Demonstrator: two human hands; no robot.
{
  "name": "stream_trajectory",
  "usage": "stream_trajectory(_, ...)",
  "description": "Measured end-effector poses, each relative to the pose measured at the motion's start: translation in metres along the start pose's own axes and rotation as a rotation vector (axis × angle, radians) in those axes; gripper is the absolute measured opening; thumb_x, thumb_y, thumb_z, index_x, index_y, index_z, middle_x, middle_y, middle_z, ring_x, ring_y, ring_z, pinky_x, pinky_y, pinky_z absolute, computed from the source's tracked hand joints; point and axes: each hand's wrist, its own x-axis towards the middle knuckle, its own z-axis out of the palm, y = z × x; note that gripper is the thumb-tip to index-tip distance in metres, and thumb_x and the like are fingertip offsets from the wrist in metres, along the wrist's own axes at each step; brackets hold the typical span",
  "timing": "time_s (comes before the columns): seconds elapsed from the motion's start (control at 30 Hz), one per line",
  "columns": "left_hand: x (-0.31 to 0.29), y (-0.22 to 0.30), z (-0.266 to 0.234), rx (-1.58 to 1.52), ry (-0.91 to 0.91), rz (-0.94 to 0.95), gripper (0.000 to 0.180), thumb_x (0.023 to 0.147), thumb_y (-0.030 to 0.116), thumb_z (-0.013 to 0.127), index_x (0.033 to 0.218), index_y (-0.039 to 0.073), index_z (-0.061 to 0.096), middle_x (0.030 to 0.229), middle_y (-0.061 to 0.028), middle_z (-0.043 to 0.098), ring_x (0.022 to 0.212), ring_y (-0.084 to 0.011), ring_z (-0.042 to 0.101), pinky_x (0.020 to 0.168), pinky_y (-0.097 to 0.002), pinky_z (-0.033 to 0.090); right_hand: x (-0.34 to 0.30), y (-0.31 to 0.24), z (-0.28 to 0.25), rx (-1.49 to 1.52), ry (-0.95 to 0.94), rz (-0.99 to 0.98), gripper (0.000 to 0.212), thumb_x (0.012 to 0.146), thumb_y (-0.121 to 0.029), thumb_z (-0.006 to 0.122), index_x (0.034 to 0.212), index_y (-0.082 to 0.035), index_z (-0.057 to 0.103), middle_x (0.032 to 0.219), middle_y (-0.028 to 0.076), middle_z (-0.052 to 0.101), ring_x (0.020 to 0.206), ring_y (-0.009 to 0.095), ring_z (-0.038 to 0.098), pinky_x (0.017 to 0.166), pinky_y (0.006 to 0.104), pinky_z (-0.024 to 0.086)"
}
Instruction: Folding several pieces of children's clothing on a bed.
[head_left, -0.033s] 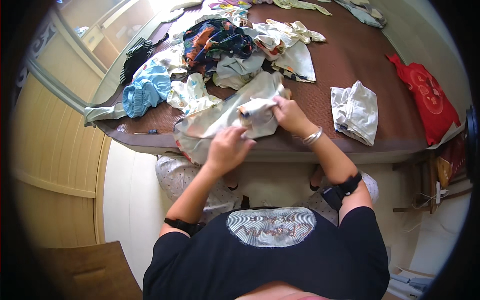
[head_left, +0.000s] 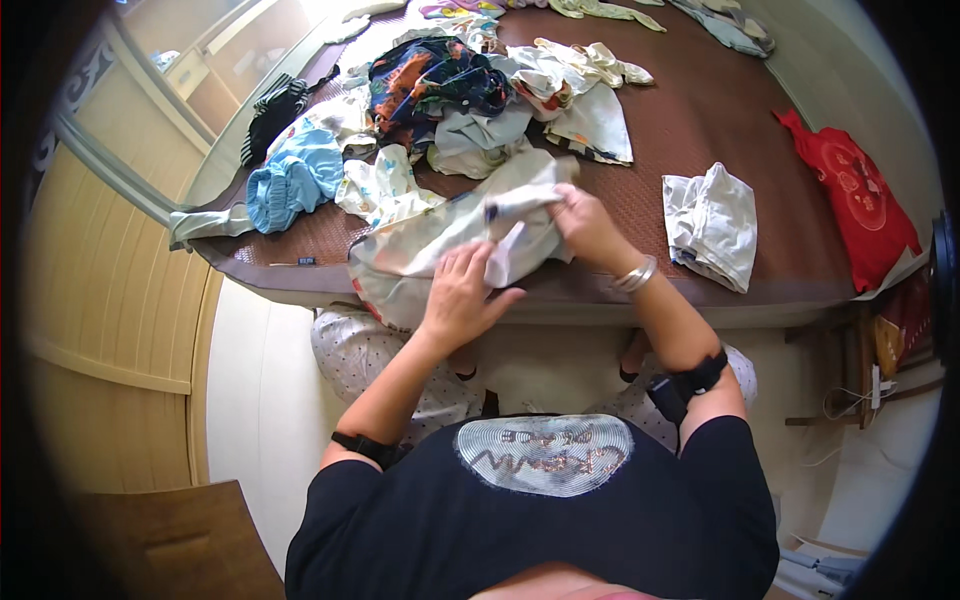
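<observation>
A pale printed garment (head_left: 410, 265) lies spread over the near edge of the bed, part of it folded over and blurred by motion. My right hand (head_left: 588, 228), a silvery bangle on its wrist, is closed on the garment's right side, with a fold lifted between thumb and fingers. Flat on the cloth rests my left hand (head_left: 465, 295), its fingers stretched out and thumb apart. Just beyond the garment is a heap of clothes, with a dark blue and orange printed piece (head_left: 425, 85) on top. What kind of garment I handle is not plain.
Light blue elastic-waist bottoms (head_left: 285, 185) and a small white printed piece (head_left: 385, 190) lie left of the heap. On the right sit a folded white garment (head_left: 710, 225) and a red bag (head_left: 850, 195). The brown bed mat (head_left: 690, 110) spans beneath. A wooden chair-like panel (head_left: 185, 545) stands lower left.
My left hand's fingers have straightened out on the cloth. My right hand has shifted slightly right, and the fold it holds has changed shape.
</observation>
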Motion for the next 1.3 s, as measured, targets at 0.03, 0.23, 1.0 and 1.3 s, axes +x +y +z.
stream_trajectory(0.03, 0.004, 0.001, 0.004, 0.158, 0.07, 0.044, 0.045, 0.07, 0.015, 0.067, 0.109, 0.001, 0.05, 0.102, -0.0161, 0.055, 0.097, -0.0314, 0.053, 0.086, -0.0403, 0.039, -0.001, -0.013, -0.002, 0.41, 0.02, 0.098, 0.02, 0.091, -0.018, 0.046, 0.097, -0.002, 0.057, 0.086, 0.008, 0.064, 0.078, 0.018, 0.062, 0.065, 0.03, 0.048)
stream_trajectory(0.23, 0.027, -0.014, -0.027, -0.887, -0.037, -0.19, 0.033, 0.081, 0.003, 0.059, 0.114, 0.005, 0.052, 0.082, -0.0045, 0.062, 0.073, -0.0121, 0.056, 0.068, -0.0235, 0.044, -0.03, -0.07, -0.086, 1.145, 0.16, 0.247, 0.025, 0.093, -0.022, 0.046, 0.104, -0.001, 0.054, 0.085, 0.006, 0.062, 0.071, 0.013, 0.061, 0.067, 0.0274, 0.052)
stream_trajectory(1.0, 0.007, -0.041, -0.017, 0.178, -0.443, 0.28, 0.052, 0.067, 0.022, 0.069, 0.116, 0.018, 0.053, 0.118, -0.0039, 0.051, 0.113, -0.024, 0.045, 0.097, -0.0415, 0.033, -0.16, 0.018, -0.021, -0.356, -0.269, 0.694, 0.058, 0.085, -0.054, 0.047, 0.071, 0.001, 0.06, 0.08, 0.01, 0.063, 0.059, 0.023, 0.06, 0.046, 0.0319, 0.047)
stream_trajectory(1.3, -0.059, 0.016, -0.004, -0.186, -1.157, 0.315, 0.012, 0.075, 0.021, 0.064, 0.078, 0.01, 0.065, 0.068, -0.0081, 0.061, 0.06, -0.0259, 0.06, 0.056, -0.0359, 0.048, -0.174, 0.035, 0.015, 0.454, 0.287, 0.483, 0.038, 0.085, -0.028, 0.058, 0.109, 0.002, 0.056, 0.104, 0.009, 0.062, 0.091, 0.015, 0.055, 0.078, 0.028, 0.045)
